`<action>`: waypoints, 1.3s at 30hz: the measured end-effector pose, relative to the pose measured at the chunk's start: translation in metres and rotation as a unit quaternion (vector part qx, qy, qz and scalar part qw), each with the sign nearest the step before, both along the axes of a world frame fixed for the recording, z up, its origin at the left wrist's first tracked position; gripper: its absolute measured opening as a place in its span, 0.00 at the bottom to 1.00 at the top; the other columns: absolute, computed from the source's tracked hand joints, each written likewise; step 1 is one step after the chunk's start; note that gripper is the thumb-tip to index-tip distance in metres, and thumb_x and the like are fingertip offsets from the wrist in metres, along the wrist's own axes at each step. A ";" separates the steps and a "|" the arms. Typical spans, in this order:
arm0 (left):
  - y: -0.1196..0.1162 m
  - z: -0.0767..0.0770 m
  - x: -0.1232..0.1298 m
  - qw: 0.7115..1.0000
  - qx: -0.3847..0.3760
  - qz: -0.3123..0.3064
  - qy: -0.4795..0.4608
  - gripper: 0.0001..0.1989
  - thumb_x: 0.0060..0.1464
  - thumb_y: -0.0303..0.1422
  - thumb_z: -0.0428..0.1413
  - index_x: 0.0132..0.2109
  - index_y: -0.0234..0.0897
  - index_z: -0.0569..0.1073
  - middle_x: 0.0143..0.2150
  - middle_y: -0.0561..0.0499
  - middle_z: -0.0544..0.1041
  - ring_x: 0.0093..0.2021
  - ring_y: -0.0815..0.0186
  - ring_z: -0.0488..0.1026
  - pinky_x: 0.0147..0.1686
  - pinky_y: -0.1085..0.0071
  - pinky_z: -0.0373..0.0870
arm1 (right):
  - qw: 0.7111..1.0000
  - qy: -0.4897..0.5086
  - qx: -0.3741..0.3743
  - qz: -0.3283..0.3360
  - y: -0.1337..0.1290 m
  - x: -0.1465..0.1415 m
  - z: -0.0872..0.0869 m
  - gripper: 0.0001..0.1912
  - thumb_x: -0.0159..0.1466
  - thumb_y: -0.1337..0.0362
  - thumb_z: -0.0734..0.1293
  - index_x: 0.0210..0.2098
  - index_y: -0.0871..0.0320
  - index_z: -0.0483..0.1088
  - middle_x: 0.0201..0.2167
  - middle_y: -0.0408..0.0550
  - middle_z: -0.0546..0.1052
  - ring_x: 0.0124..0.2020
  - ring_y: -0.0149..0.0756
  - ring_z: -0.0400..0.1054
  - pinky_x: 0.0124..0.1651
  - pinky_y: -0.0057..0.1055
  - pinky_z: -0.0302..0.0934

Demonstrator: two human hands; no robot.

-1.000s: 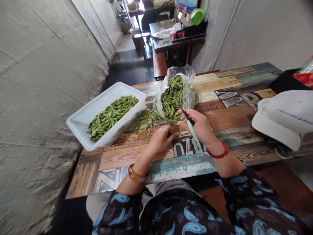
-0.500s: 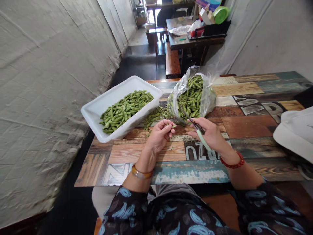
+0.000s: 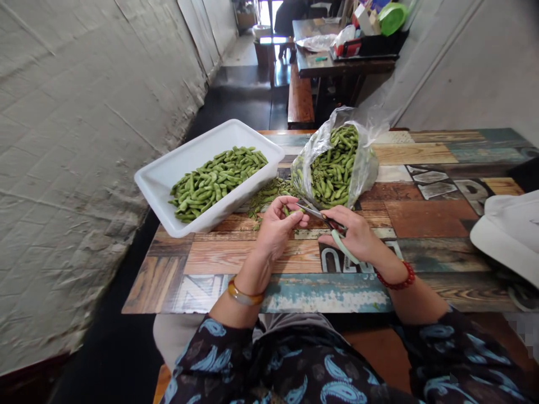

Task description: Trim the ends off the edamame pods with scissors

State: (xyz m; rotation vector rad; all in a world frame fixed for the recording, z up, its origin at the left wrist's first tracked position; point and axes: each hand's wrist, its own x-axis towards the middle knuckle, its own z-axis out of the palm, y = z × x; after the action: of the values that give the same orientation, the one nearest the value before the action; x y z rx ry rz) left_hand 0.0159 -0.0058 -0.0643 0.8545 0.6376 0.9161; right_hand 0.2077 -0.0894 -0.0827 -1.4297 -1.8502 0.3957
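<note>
My left hand (image 3: 281,224) is closed, pinching a green soybean pod (image 3: 288,211) that its fingers partly cover. Scissors (image 3: 344,247) with pale green handles are gripped in my right hand (image 3: 351,230), their blades pointing left and reaching the pod at my left fingertips. On the left, a white plastic tub (image 3: 158,205) holds many pods (image 3: 219,182). Beyond my right hand lies a clear plastic bag (image 3: 365,171), its mouth toward me, full of more pods (image 3: 334,168). Small green trimmings (image 3: 269,196) are scattered on the table between tub and bag.
The table (image 3: 236,255) has a patchwork wood print. A white cap (image 3: 505,224) lies at its right edge. Beyond are a bench (image 3: 300,98) and another table (image 3: 309,68) with a black tray (image 3: 374,49) of items. A rough white wall (image 3: 84,140) runs along the left.
The scissors have swung up and left, so their blades now meet the pod in my left hand. Before, the blades pointed toward the bag, apart from the pod. The view has shifted slightly.
</note>
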 end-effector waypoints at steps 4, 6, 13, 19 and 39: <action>-0.003 0.001 0.002 1.000 0.001 -0.024 0.016 0.23 0.42 0.31 0.71 0.43 0.35 0.69 0.32 0.56 0.73 0.28 0.72 0.76 0.29 0.76 0.73 | 1.000 0.005 0.009 0.009 -0.001 -0.002 0.001 0.24 0.61 0.54 0.74 0.54 0.55 0.72 0.44 0.53 0.76 0.43 0.44 0.73 0.45 0.40 0.71; -0.004 0.001 0.002 0.999 0.002 -0.032 0.026 0.23 0.42 0.32 0.71 0.42 0.35 0.69 0.31 0.56 0.73 0.27 0.72 0.75 0.28 0.76 0.73 | 1.000 0.008 0.011 0.013 -0.001 -0.001 0.001 0.24 0.61 0.54 0.74 0.53 0.56 0.72 0.43 0.53 0.76 0.43 0.44 0.72 0.44 0.39 0.70; -0.003 0.002 0.002 0.999 0.004 -0.025 0.046 0.23 0.41 0.32 0.71 0.41 0.35 0.70 0.30 0.56 0.74 0.25 0.73 0.74 0.26 0.77 0.71 | 1.000 0.002 -0.008 0.024 -0.001 0.002 0.005 0.24 0.61 0.55 0.74 0.54 0.55 0.72 0.44 0.52 0.76 0.37 0.39 0.71 0.42 0.37 0.69; -0.001 -0.002 0.000 0.996 0.019 -0.045 0.079 0.19 0.41 0.34 0.71 0.38 0.34 0.73 0.28 0.55 0.75 0.25 0.73 0.71 0.24 0.78 0.66 | 0.999 -0.030 -0.013 0.036 -0.003 0.002 0.012 0.21 0.64 0.58 0.72 0.55 0.56 0.72 0.40 0.50 0.74 0.37 0.40 0.71 0.42 0.36 0.68; 0.006 -0.008 -0.002 0.986 0.060 -0.062 0.140 0.19 0.42 0.39 0.70 0.29 0.34 0.68 0.23 0.59 0.65 0.21 0.77 0.56 0.21 0.78 0.50 | 0.997 -0.068 -0.018 0.018 -0.004 0.005 0.012 0.19 0.64 0.60 0.71 0.54 0.55 0.73 0.40 0.51 0.76 0.37 0.41 0.73 0.41 0.36 0.69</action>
State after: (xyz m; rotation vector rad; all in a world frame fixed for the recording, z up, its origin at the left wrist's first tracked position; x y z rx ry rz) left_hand 0.0138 0.0002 -0.0719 1.1302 0.7686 0.7330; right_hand 0.2132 -0.0936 -0.0710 -1.4807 -1.9895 0.3600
